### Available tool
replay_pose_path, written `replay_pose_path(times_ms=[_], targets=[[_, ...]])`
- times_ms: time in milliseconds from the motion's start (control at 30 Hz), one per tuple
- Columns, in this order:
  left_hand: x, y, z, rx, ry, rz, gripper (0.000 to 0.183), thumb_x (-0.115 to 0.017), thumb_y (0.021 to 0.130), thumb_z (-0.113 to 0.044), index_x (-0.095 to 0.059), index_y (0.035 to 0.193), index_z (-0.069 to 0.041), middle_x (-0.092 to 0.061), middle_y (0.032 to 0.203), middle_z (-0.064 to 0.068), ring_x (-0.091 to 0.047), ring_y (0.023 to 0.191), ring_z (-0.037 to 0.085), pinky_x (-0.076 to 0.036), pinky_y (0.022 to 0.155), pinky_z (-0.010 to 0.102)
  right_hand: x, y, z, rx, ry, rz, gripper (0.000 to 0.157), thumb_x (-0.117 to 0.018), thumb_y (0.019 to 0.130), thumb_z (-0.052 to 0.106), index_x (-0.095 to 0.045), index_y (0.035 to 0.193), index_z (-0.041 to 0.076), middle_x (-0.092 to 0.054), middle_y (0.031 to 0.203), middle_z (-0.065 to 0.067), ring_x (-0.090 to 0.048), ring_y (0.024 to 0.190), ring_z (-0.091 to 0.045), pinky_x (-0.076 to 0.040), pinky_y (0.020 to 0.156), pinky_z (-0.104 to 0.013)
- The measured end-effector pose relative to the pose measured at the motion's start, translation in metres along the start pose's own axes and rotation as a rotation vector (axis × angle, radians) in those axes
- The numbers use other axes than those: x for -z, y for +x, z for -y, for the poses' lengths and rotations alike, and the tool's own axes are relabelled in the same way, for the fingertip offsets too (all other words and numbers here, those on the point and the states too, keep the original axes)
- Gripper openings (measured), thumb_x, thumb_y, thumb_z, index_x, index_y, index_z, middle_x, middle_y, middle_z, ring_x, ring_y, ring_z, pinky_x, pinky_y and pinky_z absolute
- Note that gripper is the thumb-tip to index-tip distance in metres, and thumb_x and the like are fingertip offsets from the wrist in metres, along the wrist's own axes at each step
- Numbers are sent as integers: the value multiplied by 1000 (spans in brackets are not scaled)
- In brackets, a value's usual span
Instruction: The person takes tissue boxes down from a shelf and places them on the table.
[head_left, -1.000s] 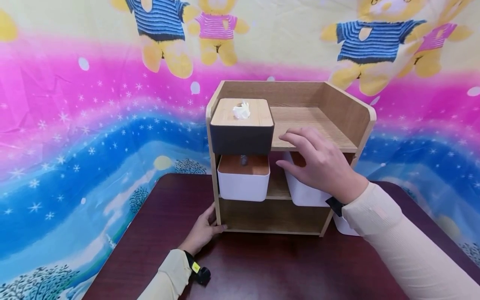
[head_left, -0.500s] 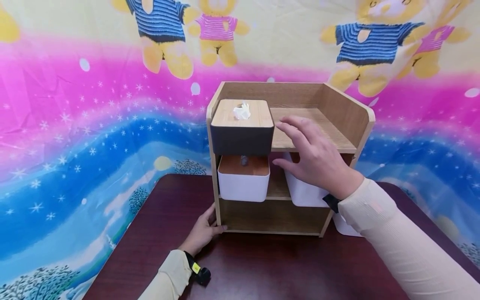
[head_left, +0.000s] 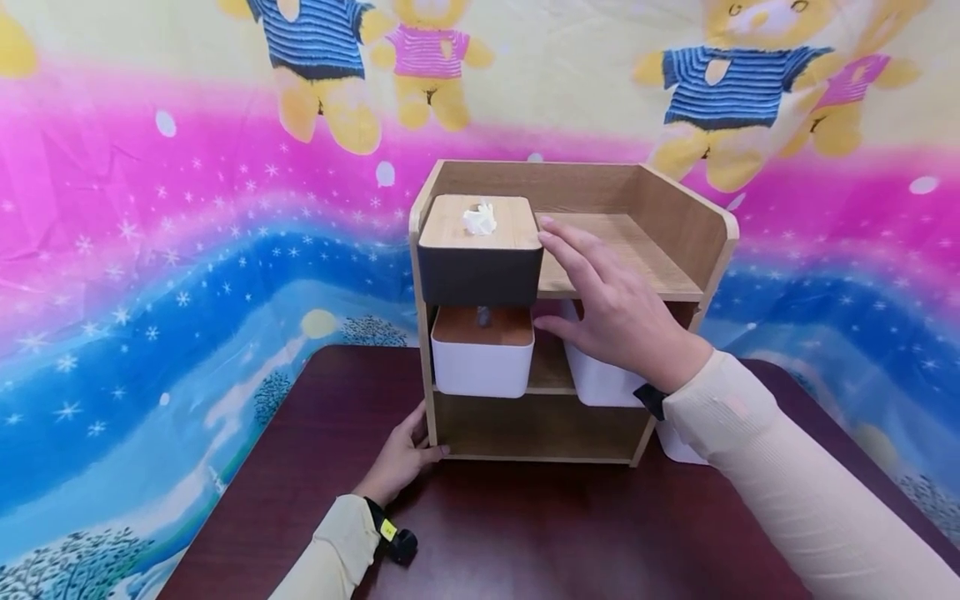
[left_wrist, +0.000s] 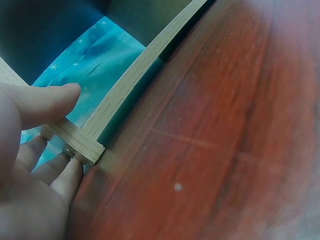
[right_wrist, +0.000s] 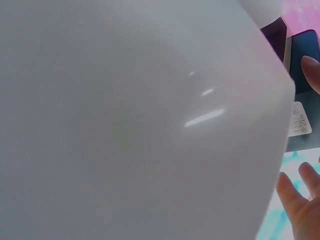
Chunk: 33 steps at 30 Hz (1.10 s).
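A small wooden shelf unit (head_left: 682, 225) stands on the table. My left hand (head_left: 397, 462) grips the bottom front corner of its left side panel. In the left wrist view, the thumb (left_wrist: 52, 102) lies on one side of the panel edge and the fingers curl behind it. On the top board at left sits a black tissue box (head_left: 480, 277) with a light wood lid, a tuft of tissue (head_left: 480, 219) poking out, its front jutting past the shelf edge. My right hand (head_left: 611, 304) has its fingers extended, fingertips right at that box's right side, thumb lower.
A white box with a brown lid (head_left: 482, 368) sits on the middle shelf at left. A second white box (head_left: 600, 375) at right juts forward under my right wrist. Another white container (head_left: 678, 444) stands on the dark red table (head_left: 525, 533). A printed cloth (head_left: 187, 275) hangs behind.
My right hand has moved left and slightly up, from beside the tissue box to its right side. The left hand keeps its hold on the shelf panel.
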<state>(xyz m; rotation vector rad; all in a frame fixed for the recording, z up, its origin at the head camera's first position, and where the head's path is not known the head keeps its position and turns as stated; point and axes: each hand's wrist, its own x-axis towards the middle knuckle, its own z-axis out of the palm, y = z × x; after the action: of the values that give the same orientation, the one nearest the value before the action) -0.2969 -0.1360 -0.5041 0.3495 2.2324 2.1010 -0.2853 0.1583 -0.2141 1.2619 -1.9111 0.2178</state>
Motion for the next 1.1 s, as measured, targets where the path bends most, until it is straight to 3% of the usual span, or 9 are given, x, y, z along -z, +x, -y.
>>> replay_pose_path(times_ms=[267,400,767,1100], targets=[[-6,-11,-23,13,11,15,91,-68,82,12,-24,156,-20,-31,155,14,-36,134,40,-45,96,46,-4,2,-1,-13,19,-9,105,-92,65,17,-31,148,-1,-33,153,-16,-34,138,-29,-32,110,-41],[-9,-16,-30,17,16,22,90,-67,82,11,-26,156,-20,-32,154,13,-37,134,40,-45,96,45,-3,1,-2,-43,47,4,104,-92,64,14,-32,147,0,-36,151,-16,-35,138,-30,-30,111,-41],[-1,3,-3,-27,11,6,94,-69,82,10,-26,154,-32,-34,153,8,-40,133,38,-48,92,44,-2,9,-2,-56,36,-7,99,-91,67,17,-35,146,2,-39,148,-16,-40,134,-30,-36,106,-43],[-3,-4,1,-33,5,33,92,-72,83,3,-26,154,-34,-35,153,13,-41,132,40,-48,93,42,-6,9,3,-36,33,-9,92,-89,70,15,-36,143,0,-40,148,-16,-39,135,-29,-34,108,-40]])
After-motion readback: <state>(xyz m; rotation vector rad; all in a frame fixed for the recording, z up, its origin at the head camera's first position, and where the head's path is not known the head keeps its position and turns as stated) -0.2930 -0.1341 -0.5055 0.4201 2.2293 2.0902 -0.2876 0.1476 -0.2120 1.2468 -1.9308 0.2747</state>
